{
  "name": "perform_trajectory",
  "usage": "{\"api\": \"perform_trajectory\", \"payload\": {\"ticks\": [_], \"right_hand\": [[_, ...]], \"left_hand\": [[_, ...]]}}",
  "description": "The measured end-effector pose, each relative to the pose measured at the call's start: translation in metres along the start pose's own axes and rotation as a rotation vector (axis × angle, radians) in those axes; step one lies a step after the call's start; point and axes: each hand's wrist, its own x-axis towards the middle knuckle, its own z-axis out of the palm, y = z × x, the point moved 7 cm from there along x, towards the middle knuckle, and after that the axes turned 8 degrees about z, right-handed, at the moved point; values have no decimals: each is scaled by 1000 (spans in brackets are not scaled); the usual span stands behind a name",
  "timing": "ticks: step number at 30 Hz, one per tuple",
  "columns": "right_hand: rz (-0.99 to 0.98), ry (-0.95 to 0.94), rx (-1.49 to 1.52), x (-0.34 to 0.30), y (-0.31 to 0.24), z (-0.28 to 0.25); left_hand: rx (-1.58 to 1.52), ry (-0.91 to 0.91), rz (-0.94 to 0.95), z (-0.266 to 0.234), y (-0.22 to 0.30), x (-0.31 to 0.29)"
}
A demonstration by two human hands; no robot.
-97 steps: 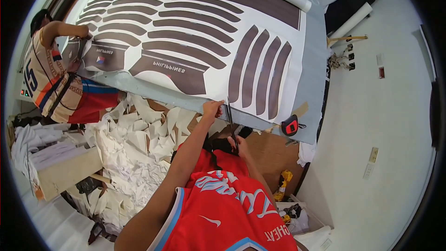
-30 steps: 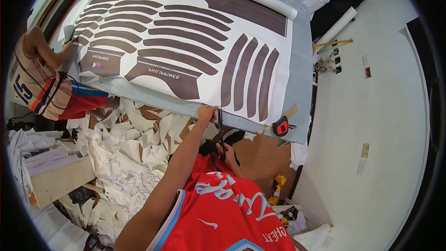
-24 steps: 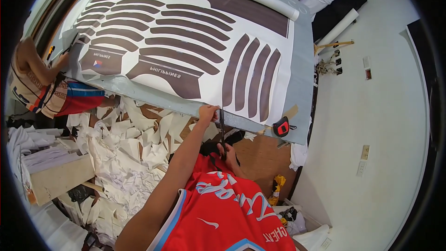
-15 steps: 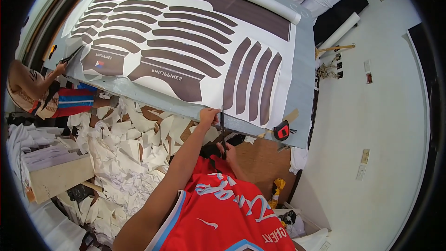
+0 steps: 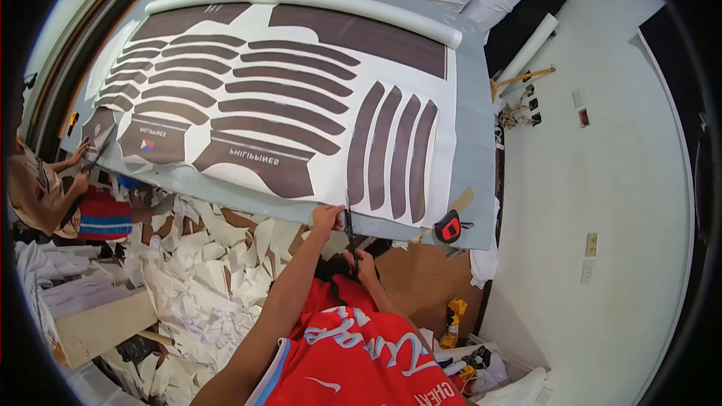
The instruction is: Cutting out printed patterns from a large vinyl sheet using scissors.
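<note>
A white sheet (image 5: 331,173) printed with dark brown curved shapes lies across the table. At its near edge my left hand (image 5: 328,218) is closed, its fingers pinching the sheet's border. My right hand (image 5: 364,265), below the table edge, grips the handles of black scissors (image 5: 349,229). The blades point away from me, up into the sheet, between the lettered brown panel (image 5: 259,162) and the leftmost upright brown strip (image 5: 364,150). How far the blades stand apart is too small to tell.
A red and black tape measure (image 5: 448,227) sits at the table's (image 5: 474,143) near right corner. A long white roll (image 5: 316,4) lies along the far side. At left, a co-worker's hands (image 5: 80,169) hold scissors at the sheet. White scraps (image 5: 195,278) cover the floor.
The whole view has shifted, so the table sits lower and further left in it. My hands keep their holds on sheet and scissors. The co-worker's scissors have moved, and both their hands now show.
</note>
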Motion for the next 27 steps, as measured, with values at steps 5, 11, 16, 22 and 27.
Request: {"api": "perform_trajectory", "payload": {"ticks": [5,11,16,22,27], "right_hand": [[-1,37,-114,1,-10,3],[-106,116,-55,2,-25,6],[-13,68,15,18,-40,12],[-21,93,24,32,-47,16],[-53,112,71,36,-54,20]], "left_hand": [[-54,15,-34,1,-2,-6],[-54,26,-67,6,5,-13],[-25,0,-48,5,12,-7],[-14,4,-48,3,15,-6],[50,3,-42,2,27,-10]]}}
